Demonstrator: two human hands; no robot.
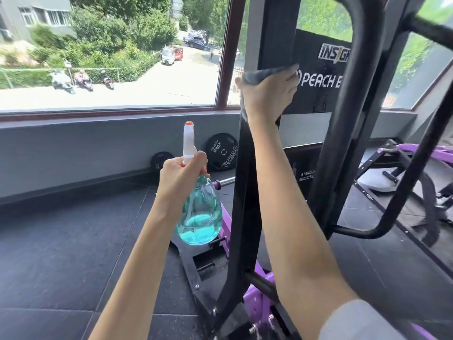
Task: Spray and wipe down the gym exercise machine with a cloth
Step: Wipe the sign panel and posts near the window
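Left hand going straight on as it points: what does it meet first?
The left hand would probably meet the grey wall under the window, beside the black round weight plate; nothing shows between, though depth is unclear.

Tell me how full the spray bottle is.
Mostly empty: the bottle in the left hand shows blue liquid only near its bottom, clear above.

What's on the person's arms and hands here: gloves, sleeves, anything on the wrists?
No gloves: the left hand and the right hand are both bare, and no watch, band or ring shows. Both forearms are uncovered. A light grey sleeve covers the right upper arm at the bottom edge. No sleeve shows on the left arm within the frame.
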